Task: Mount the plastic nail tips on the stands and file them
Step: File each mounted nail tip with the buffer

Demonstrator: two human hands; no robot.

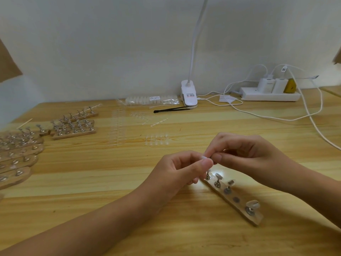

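While left hand (177,170) and right hand (249,154) pinch a nail tip (205,156), wooden table (92,172) meets white wall (110,52).

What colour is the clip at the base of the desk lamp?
The lamp clip is white; the head view shows it.

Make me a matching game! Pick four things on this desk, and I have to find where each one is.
Things
1. nail tip
2. power strip
3. black tweezers
4. clip lamp

Places
A. at the back on the right, with chargers plugged in
B. pinched between the left hand and the right hand
C. at the back in the middle, its white neck rising up
D. lying flat, just left of the lamp's clip

Pairs: 1-B, 2-A, 3-D, 4-C
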